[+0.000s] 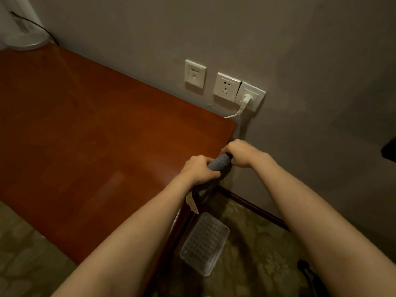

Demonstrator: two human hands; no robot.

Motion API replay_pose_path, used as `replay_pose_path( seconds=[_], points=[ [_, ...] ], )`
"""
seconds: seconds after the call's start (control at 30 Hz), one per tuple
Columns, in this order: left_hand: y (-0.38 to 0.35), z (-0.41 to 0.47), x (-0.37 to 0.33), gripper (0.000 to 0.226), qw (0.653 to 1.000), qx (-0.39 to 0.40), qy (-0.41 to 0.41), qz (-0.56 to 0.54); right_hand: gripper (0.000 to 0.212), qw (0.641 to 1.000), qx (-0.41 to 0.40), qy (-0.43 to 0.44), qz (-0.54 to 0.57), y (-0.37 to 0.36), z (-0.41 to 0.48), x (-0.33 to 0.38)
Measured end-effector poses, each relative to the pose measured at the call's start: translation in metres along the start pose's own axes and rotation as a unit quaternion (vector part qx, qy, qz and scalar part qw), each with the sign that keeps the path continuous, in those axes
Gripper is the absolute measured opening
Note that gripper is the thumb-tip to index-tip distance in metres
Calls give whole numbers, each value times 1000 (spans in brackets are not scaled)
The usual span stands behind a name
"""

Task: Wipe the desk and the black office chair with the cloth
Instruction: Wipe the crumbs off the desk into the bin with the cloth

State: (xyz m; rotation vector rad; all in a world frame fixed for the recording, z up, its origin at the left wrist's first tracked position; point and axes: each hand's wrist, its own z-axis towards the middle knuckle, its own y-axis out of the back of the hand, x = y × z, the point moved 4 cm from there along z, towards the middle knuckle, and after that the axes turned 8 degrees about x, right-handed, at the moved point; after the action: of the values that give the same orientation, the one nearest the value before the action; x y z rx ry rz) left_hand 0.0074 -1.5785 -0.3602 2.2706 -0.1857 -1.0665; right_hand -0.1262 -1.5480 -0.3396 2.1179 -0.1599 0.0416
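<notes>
A dull grey-brown plastered wall (300, 50) fills the upper and right part of the frame. Against it stands the broad reddish-brown polished wooden desk (85, 125), which runs from the upper left down to the middle of the frame, its top bare and faintly glossy. Below and to the right lies an olive carpet with a pale flower pattern (257, 243), bordered at the wall by a dark wooden skirting board (252, 206).

Two bare forearms reach in from the bottom edge and meet at the middle of the frame, over the desk's right-hand edge near its far corner. On the carpet below them, just beside the desk's side, sits a clear rectangular plastic tray with a dimpled bottom (204, 243). In the upper left corner a round white lamp base (25, 39) rests on the desk, with a thin black cable (42, 28) trailing behind it.

The left hand (199, 168) is curled tight round one end of a grey speckled cloth rolled into a thick sausage (220, 163). The right hand (240, 153) is clenched round the other end, so the roll is stretched between the two fists. A loose tail of it hangs down under the left hand.

Three white square wall plates sit in a row above the desk's far corner: a data outlet (195, 73), a vacant power socket (226, 86), and a socket (258, 93) holding a white plug (246, 100) whose cord drops behind the desk.

A black shape (389, 150) is cut off by the right edge; I cannot tell what it is.
</notes>
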Motion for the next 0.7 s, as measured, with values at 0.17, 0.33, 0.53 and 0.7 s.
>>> replay_pose_path(
  seconds=[0.17,0.33,0.53,0.7],
  points=[
    [52,-4,6,40,996,-73,-8,54,35,995,-97,18,14,36,22,20],
    [87,-9,33,41,991,-100,23,81,36,993,-103,35,35,47,59,47],
    [87,-5,79,40,992,-76,63,73,32,997,-15,64,40,20,95,74],
    [60,-3,91,33,995,-69,67,-24,32,997,-25,60,34,9,91,69]
  ],
)
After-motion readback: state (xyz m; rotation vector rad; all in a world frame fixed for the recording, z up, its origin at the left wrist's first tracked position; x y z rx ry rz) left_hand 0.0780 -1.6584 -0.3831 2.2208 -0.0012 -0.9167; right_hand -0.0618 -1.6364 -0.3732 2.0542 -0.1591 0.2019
